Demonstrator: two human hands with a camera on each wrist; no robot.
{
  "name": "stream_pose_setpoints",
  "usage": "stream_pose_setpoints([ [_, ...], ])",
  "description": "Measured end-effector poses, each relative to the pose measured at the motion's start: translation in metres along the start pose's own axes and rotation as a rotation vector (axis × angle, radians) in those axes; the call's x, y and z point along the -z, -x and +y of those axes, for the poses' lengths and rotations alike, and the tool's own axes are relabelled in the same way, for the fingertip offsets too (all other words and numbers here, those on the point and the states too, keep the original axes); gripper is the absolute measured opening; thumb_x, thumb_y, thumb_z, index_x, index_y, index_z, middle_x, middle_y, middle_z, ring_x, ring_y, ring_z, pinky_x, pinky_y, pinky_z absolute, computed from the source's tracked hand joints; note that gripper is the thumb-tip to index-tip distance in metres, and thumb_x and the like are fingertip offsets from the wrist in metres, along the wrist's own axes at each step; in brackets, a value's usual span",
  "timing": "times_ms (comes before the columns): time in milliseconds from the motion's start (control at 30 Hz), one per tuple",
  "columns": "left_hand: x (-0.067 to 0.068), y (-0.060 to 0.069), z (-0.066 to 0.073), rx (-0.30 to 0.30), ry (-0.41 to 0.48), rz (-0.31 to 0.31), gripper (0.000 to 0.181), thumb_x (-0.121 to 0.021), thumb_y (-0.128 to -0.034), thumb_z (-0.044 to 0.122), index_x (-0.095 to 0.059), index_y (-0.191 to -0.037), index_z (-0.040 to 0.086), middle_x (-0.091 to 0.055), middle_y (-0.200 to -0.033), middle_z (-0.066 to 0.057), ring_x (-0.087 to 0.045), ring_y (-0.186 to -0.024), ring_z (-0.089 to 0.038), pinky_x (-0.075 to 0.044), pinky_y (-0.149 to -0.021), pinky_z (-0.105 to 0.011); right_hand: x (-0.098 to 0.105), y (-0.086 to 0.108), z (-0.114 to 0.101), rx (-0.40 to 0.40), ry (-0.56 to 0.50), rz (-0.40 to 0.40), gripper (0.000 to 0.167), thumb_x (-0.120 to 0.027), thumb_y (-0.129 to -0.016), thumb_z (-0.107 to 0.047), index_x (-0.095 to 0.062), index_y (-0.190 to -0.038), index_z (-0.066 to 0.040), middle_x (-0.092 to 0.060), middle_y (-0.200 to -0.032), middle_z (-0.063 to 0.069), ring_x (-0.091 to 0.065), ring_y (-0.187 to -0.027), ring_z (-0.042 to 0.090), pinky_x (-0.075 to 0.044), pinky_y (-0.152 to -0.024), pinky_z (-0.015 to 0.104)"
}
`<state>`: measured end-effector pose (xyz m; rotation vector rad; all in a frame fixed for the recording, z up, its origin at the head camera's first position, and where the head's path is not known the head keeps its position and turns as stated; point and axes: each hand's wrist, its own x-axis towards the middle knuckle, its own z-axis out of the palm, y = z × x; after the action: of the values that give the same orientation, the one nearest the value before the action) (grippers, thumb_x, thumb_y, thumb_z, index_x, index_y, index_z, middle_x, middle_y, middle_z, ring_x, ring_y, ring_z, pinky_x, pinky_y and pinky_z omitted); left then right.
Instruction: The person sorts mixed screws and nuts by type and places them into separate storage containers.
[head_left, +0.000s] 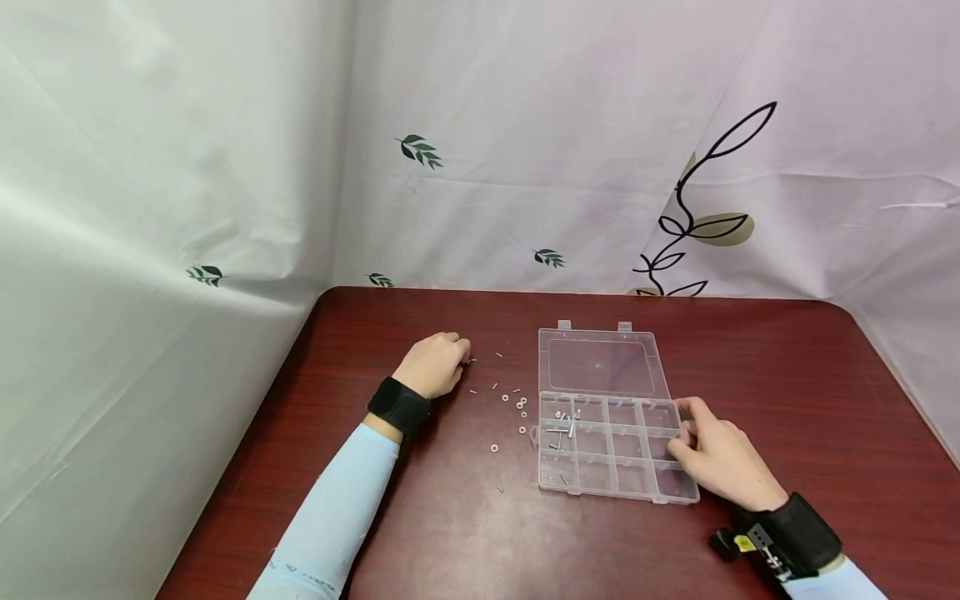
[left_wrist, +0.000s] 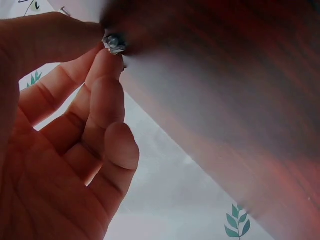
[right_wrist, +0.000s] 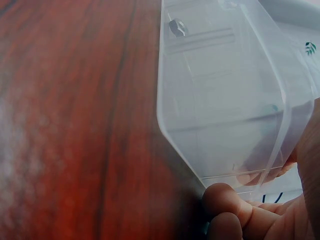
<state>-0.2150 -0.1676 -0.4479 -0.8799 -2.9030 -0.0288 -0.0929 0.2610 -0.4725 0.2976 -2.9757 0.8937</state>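
Between the thumb and fingertips of my left hand [head_left: 431, 367], at the left of the table, is a small silvery metal screw [left_wrist: 115, 44]; its shape is partly hidden by the fingers. My right hand [head_left: 727, 458] holds the right side of a clear plastic compartment box [head_left: 630, 475], with thumb and fingers at its wall. The box lies with its lid [head_left: 600, 362] folded back, away from me. Several screws [head_left: 558, 431] sit in its left compartments, and the right wrist view shows a nut-like metal piece [right_wrist: 177, 28] through the clear wall.
Between the left hand and the box, several white washers [head_left: 494, 448] and small screws [head_left: 499, 489] are scattered on the dark red wooden table [head_left: 450, 533]. A pale curtain with leaf prints [head_left: 480, 208] hangs behind the table's far edge.
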Motion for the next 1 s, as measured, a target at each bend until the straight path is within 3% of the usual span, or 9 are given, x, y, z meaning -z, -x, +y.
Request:
stream_pose_setpoints([
  [700,-0.007,-0.002,-0.002,-0.018,0.016,0.057,0.011,-0.065,-0.0844,0.008,-0.058,-0.081,0.015,-0.053,-0.071,0.002,-0.058,-0.068,-0.018,-0.049,-0.063,-0.032,-0.002,0.0,0.0,-0.004,0.006,0.007,0.042,-0.065,-0.083,-0.009,-0.049,-0.121,-0.007,-0.046,-0.065,-0.009,-0.042,-0.052,0.003,-0.032,-0.052,0.024],
  [867,0.007,-0.002,0.008,-0.038,0.02,0.057,0.008,-0.064,-0.086,0.01,-0.059,-0.083,0.014,-0.052,-0.073,0.002,-0.055,-0.069,-0.016,-0.048,-0.064,-0.031,-0.001,0.0,0.001,-0.003,0.007,0.005,0.042,-0.065,-0.083,-0.009,-0.048,-0.122,-0.006,-0.046,-0.066,-0.008,-0.041,-0.053,0.003,-0.032,-0.053,0.025],
  [1000,0.022,0.0,0.027,-0.113,0.023,0.089,0.007,-0.066,-0.085,0.01,-0.059,-0.086,0.013,-0.052,-0.076,0.002,-0.053,-0.071,-0.015,-0.048,-0.065,-0.03,0.0,-0.001,0.0,-0.003,0.007,0.001,0.042,-0.064,-0.084,-0.009,-0.048,-0.122,-0.005,-0.046,-0.067,-0.008,-0.041,-0.053,0.003,-0.032,-0.053,0.025],
])
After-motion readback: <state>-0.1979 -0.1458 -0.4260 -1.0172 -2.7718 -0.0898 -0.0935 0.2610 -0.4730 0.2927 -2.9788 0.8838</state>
